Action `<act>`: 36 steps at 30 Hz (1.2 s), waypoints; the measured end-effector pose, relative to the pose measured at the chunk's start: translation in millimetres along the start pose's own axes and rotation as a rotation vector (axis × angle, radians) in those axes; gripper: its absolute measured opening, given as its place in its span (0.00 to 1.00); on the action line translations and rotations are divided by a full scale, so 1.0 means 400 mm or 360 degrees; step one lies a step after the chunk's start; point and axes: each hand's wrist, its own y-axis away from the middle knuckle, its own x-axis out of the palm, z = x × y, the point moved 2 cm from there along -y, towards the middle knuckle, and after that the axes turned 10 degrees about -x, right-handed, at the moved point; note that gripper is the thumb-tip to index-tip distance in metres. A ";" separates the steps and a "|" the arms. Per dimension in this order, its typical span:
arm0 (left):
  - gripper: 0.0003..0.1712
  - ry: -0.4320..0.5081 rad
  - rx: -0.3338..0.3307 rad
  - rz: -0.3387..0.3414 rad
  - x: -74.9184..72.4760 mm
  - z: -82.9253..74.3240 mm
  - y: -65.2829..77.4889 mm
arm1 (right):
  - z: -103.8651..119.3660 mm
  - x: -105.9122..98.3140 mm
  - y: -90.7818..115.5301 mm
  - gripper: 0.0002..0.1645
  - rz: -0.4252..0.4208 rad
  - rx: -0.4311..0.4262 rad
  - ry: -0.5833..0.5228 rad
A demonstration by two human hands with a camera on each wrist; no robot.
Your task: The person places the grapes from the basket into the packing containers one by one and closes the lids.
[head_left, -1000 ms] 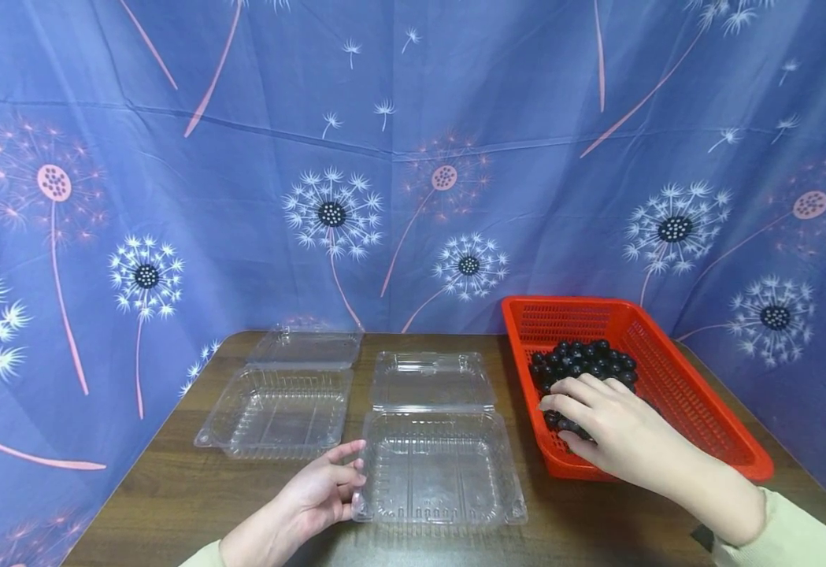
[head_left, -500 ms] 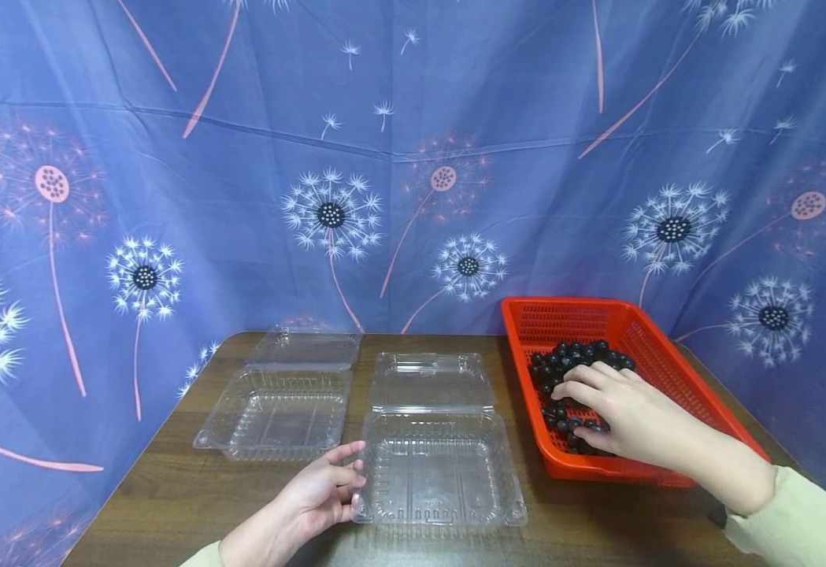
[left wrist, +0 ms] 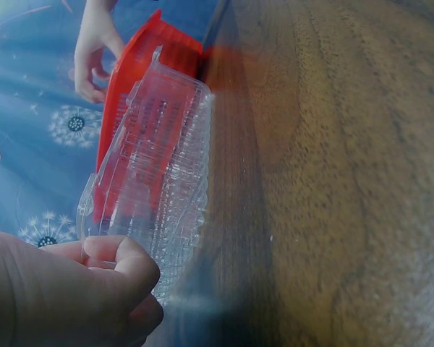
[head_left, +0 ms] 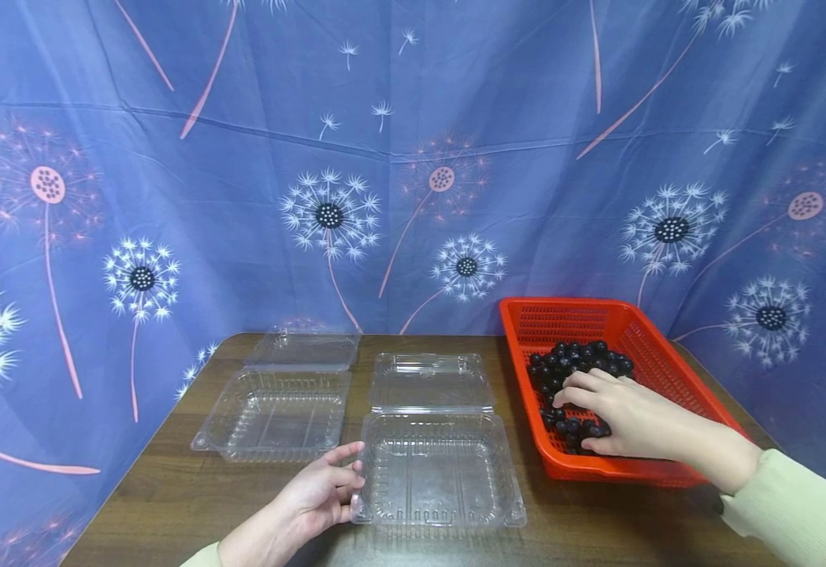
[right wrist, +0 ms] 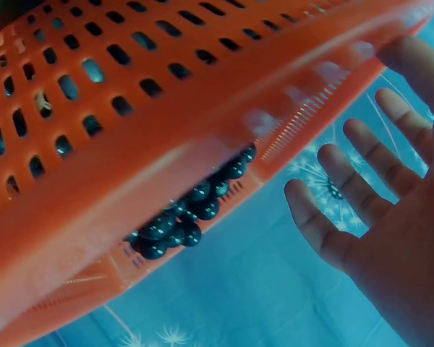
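Lower centre, left hand (head_left: pixel 324 490) pinches a clear clamshell (head_left: pixel 448 476) edge, likely to steady it; centre right, right hand (head_left: pixel 639 417) spreads its fingers over black grapes (head_left: pixel 574 358) in a red basket (head_left: pixel 671 382).

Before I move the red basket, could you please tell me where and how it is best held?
I'd grip the red basket by the rim of its left and right sides, left hand and right hand coming from outside. The rim runs along the top of the slotted walls; the dark fruit lies toward the left, so that side may weigh more.
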 end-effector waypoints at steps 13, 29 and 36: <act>0.36 -0.0001 0.0001 0.0004 0.000 0.001 -0.001 | -0.013 0.040 0.005 0.35 0.0111 0.0010 -0.0042; 0.36 0.0001 0.0002 -0.0001 -0.001 0.000 -0.003 | -0.030 0.071 0.005 0.31 0.0244 -0.0070 -0.0174; 0.37 -0.0003 -0.0001 0.0002 0.000 -0.002 -0.004 | -0.039 0.088 0.002 0.30 0.0368 -0.0076 -0.0234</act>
